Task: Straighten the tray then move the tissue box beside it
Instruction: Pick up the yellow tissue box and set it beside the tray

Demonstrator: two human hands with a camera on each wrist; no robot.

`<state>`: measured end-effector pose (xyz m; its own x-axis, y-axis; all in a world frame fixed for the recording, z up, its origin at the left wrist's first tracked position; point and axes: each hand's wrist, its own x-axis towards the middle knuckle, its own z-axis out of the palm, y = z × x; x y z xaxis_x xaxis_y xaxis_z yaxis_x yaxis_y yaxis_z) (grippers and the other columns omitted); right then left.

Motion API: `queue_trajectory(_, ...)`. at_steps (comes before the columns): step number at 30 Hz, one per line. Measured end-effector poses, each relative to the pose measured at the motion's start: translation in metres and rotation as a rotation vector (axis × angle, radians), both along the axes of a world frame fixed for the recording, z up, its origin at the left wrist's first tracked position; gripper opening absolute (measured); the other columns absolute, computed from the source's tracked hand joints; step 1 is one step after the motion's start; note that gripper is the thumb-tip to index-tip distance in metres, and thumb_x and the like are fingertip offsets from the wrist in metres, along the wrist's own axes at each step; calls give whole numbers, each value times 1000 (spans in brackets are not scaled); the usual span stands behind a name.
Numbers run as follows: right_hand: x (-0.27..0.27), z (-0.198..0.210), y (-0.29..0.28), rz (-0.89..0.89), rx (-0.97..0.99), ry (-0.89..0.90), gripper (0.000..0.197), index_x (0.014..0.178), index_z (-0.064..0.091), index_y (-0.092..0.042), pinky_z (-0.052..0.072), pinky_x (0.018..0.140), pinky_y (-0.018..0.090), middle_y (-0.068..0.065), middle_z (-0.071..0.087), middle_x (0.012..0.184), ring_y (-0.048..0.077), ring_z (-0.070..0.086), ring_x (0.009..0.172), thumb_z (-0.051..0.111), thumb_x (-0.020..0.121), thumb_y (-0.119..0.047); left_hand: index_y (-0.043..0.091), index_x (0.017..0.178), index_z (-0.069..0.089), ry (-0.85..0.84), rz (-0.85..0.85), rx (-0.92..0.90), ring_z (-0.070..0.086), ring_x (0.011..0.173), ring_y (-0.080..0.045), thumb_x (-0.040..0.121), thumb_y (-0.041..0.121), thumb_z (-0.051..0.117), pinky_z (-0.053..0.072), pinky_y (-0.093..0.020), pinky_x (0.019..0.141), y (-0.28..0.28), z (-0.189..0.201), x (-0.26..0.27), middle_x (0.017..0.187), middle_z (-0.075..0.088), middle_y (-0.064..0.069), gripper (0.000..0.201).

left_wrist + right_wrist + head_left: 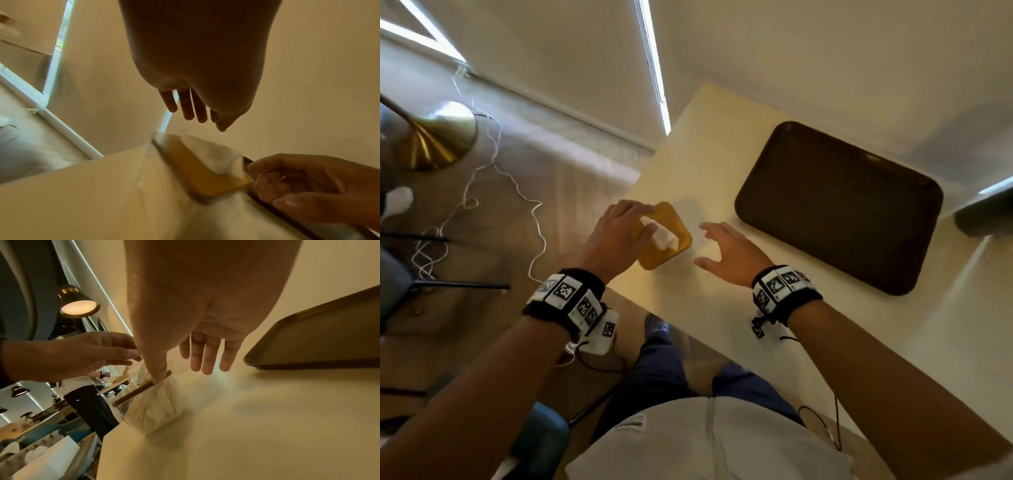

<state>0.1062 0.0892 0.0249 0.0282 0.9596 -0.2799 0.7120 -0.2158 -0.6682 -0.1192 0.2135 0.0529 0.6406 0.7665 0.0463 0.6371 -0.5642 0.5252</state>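
The tissue box (667,246), clear with an amber lid and a white tissue poking out, stands near the left edge of the cream table (722,308). My left hand (640,219) hovers over the box's left side with fingers spread, holding nothing. My right hand (703,245) is open just right of the box. In the right wrist view its thumb (158,376) lies at the lid edge of the tissue box (160,407); contact is unclear. The dark brown tray (839,205) lies empty to the right, at an angle to the table edges. The left wrist view shows my left hand (197,120) above the tissue box (201,175).
The table's left edge drops off right beside the box. On the floor to the left are a brass lamp base (434,137), a loose white cable (482,178) and a blue chair (393,284). A grey object (986,212) sits past the tray.
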Motion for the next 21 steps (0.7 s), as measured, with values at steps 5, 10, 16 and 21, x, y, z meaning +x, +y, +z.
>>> queue_trajectory(5, -32, -6, 29, -77, -111, 84, 107, 151, 20, -26, 39, 105, 34, 1, 39, 148, 15, 41, 131, 81, 67, -54, 25, 143, 39, 92, -90, -241, 44, 128, -22, 77, 66, 66, 41, -43, 104, 33, -20, -49, 141, 43, -2, 82)
queue_trajectory(10, -54, -15, 39, -186, -121, 124, 123, 151, 20, -20, 31, 107, 31, 5, 35, 151, 20, 37, 133, 91, 55, -48, 27, 152, 19, 231, -265, -357, 41, 131, -20, 57, 80, 72, 41, -45, 105, 62, -42, -61, 150, 35, 0, 121)
queue_trajectory(16, -65, -10, 40, -272, -149, 131, 117, 148, 25, -22, 36, 101, 31, 3, 41, 146, 19, 43, 126, 92, 55, -43, 15, 147, 33, 179, -415, -314, 52, 117, -19, 71, 62, 75, 48, -40, 97, 79, -50, -56, 138, 49, -7, 99)
queue_trajectory(21, -59, -5, 47, -300, -162, 119, 114, 147, 28, -21, 37, 101, 32, 2, 43, 145, 18, 44, 125, 92, 56, -44, 14, 145, 37, 171, -456, -317, 52, 107, -14, 69, 60, 77, 48, -34, 94, 95, -48, -41, 135, 51, -5, 97)
